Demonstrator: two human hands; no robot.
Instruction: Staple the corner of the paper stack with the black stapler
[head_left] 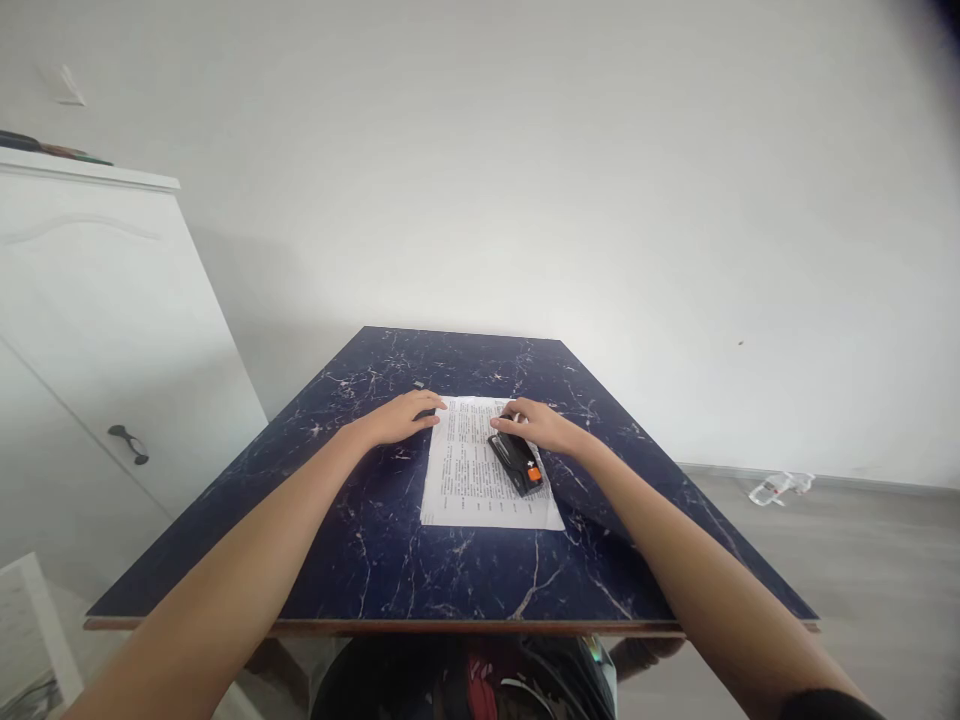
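Note:
A printed sheet of paper (469, 480) lies on the dark blue marbled table. On its right half sits a black stapler (517, 462) with an orange patch at its near end. My right hand (541, 424) is closed around the stapler's far end, thumb and fingers on either side of it. At the paper's upper left edge, my left hand (409, 415) rests with the thumb apart from the stretched fingers, the fingertips at the margin. Nothing shows in the left hand. Whether more sheets lie under the top one I cannot tell.
The tabletop (337, 560) reaches back to the white wall. A small grey item (418, 384) lies beyond my left hand. To the left stands a white cabinet (97, 300) with a dark handle. White crumpled plastic (780, 487) is on the floor at right.

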